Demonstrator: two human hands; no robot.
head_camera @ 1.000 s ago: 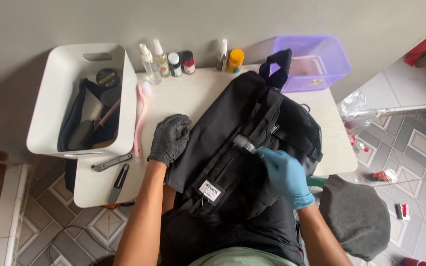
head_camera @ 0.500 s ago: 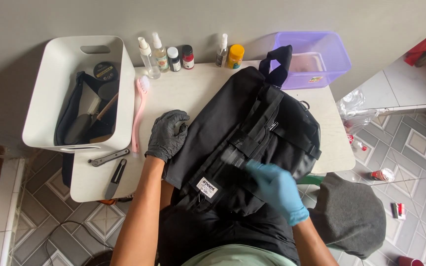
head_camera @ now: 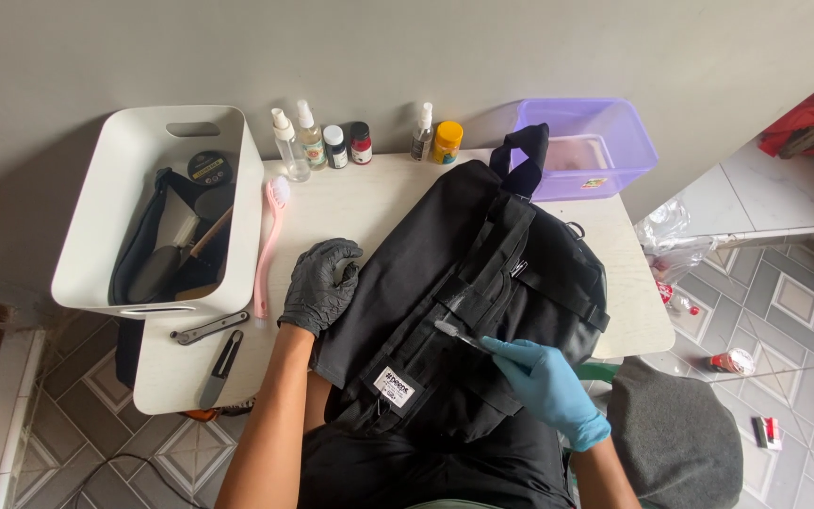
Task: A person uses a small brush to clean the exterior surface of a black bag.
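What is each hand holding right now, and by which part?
The right hand holds a small brush by its handle end, bristles on the black backpack. The left hand presses on the backpack's edge, holding no tool.

Matt black woven-cloth backpack (head_camera: 463, 311), smooth white tabletop (head_camera: 369, 212), glossy purple plastic tub (head_camera: 614, 132), possibly metal pliers (head_camera: 207, 328)

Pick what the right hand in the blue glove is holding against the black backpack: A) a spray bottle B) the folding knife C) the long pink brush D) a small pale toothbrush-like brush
D: the right hand pinches a small pale brush against the black backpack, while the pink brush lies on the table beside the white bin.
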